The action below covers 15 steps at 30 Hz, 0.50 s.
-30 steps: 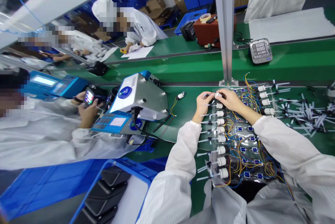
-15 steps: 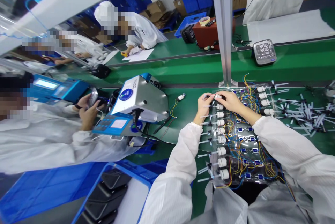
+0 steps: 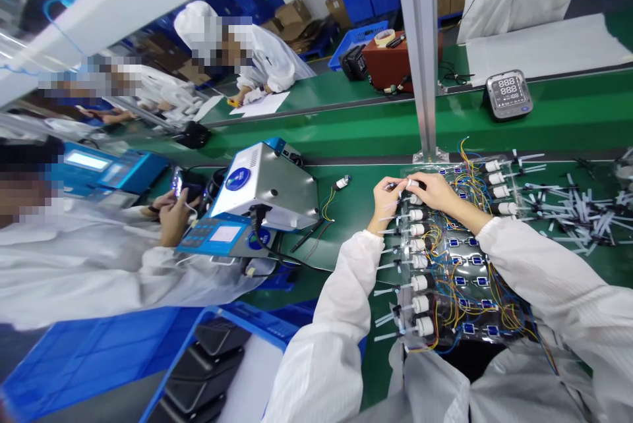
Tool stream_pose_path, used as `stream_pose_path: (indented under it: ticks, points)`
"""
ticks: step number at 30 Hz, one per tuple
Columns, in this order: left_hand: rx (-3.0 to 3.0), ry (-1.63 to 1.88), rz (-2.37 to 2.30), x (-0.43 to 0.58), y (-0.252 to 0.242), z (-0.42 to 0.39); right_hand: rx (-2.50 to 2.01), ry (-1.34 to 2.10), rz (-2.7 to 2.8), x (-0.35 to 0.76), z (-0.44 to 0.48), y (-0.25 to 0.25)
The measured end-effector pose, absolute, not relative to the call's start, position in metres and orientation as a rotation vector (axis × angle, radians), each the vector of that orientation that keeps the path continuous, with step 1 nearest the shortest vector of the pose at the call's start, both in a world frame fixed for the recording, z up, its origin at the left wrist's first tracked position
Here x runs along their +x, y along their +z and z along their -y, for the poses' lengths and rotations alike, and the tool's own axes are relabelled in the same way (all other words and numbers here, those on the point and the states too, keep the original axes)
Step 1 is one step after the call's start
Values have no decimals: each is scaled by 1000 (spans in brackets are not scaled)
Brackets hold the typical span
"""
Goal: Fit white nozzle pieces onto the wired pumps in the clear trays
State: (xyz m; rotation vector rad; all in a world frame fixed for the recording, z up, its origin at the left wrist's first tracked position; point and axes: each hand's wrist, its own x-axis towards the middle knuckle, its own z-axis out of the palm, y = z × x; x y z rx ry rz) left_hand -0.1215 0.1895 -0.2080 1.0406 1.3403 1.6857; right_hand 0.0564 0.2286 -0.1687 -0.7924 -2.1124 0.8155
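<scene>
At the far end of a tray of parts, both hands meet fingertip to fingertip. My right hand [image 3: 436,190] pinches a small white cylindrical pump [image 3: 411,184]. In my left hand [image 3: 384,201], closed fingers grip a black tube fitting [image 3: 391,186] with pale tubing, against the pump's end. Fingers hide the exact joint. Below them, a clear plastic tray [image 3: 435,338] bears several similar white pumps [image 3: 419,283] with tubing at their left ends, coloured wires and small blue-screened boards [image 3: 469,329]. More pumps [image 3: 499,192] line its right side.
A loose pile of tube fittings [image 3: 588,215] lies right of the tray. To the left are a wired pump [image 3: 341,182], a black pen [image 3: 306,237] and a boxy test instrument [image 3: 267,189]. A metal post [image 3: 420,47] rises ahead. A co-worker [image 3: 89,245] sits left, holding a device.
My hands stay almost in place, the fingers shifting slightly as the pump and fitting come closer together. The display monitor behind has moved right. The co-worker at left has turned the held device.
</scene>
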Motion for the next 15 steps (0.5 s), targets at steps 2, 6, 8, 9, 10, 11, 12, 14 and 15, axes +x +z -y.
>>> stream_pose_path:
  ticks: [2, 6, 8, 9, 10, 11, 12, 14, 15]
  points:
    - [1087, 1675, -1344, -122, -205, -188, -789, 804, 2121, 56, -229, -168]
    - [1172, 1691, -1313, -121, -197, -187, -802, 829, 2066, 57, -229, -165]
    - [1217, 1702, -1284, -123, -194, -187, -791, 837, 2049, 57, -229, -164]
    - [1233, 1709, -1278, -123, -194, -188, -784, 838, 2049, 57, -229, -163]
    - [1239, 1715, -1281, -125, -193, -188, -778, 839, 2052, 58, -229, -163]
    - [1237, 1719, -1292, -126, -193, -188, -775, 840, 2058, 58, -229, -163]
    - [1231, 1719, -1310, -126, -194, -188, -774, 842, 2063, 58, -229, -163]
    - [1220, 1709, -1344, -127, -194, -187, -779, 840, 2065, 58, -229, -163]
    - [1218, 1703, -1353, -128, -194, -186, -783, 838, 2066, 58, -229, -164]
